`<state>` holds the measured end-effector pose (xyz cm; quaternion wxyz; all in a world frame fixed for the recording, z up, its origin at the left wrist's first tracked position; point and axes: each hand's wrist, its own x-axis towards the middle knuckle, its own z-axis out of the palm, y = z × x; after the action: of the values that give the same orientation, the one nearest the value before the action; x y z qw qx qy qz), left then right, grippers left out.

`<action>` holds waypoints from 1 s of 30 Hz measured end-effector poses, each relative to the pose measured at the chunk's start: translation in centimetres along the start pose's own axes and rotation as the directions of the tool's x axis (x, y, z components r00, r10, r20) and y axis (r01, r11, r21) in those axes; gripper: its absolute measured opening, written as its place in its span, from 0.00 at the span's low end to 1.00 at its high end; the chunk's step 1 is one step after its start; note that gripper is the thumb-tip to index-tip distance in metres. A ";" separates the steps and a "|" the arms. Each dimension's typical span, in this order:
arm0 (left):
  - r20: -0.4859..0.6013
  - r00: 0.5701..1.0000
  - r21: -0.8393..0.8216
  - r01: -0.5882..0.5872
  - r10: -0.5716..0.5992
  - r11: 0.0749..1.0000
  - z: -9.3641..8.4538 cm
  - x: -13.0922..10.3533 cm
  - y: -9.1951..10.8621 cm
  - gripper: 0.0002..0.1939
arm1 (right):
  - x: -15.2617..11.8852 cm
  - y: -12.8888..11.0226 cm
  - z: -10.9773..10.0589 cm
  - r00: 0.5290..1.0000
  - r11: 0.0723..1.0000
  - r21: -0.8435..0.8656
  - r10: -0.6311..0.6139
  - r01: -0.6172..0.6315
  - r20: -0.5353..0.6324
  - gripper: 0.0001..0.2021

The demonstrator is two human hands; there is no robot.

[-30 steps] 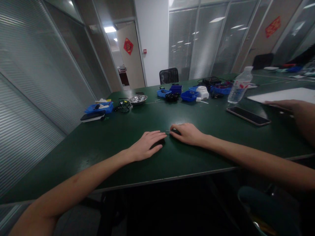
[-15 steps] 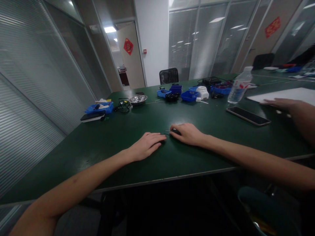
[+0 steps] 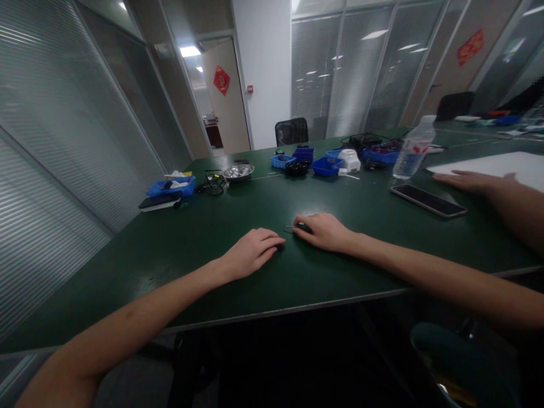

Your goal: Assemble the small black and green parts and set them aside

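My left hand [image 3: 254, 253] rests on the green tabletop [image 3: 221, 232]. Its fingers lie together, with the thumb below them. A small dark patch shows between fingertips and thumb; whether it is an object or a shadow is unclear. Just to the right, my right hand [image 3: 323, 231] is curled with its side on the table, thumb and index finger bent inward. From its fingertips a thin metal rod [image 3: 289, 226] points left toward my left hand. The rest of that rod is hidden in the hand. The two hands are close but apart.
A phone [image 3: 428, 200] and a water bottle [image 3: 415, 148] stand right of my hands. Another person's hand [image 3: 471, 182] rests by a white sheet [image 3: 497, 166]. Farther back are blue trays [image 3: 327, 166], a metal bowl [image 3: 238, 172], cables [image 3: 212, 182] and a left blue tray [image 3: 172, 186].
My left fingertips have drawn slightly left, away from the rod. My right hand stays put. The other person's hand has slid left along the white sheet's edge.
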<state>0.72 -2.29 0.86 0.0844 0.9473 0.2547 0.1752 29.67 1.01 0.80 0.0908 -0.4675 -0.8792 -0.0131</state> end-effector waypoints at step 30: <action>-0.201 0.610 0.381 0.769 -0.766 0.513 -13.5 -21.4 -24.6 0.25 | -0.1 0.2 0.0 1.000 0.999 0.033 -0.003 0.002 0.014 0.19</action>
<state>-32.84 8.78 1.06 -0.0594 0.7294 0.6786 0.0620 29.91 1.09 0.82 0.0923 -0.4648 -0.8806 0.0047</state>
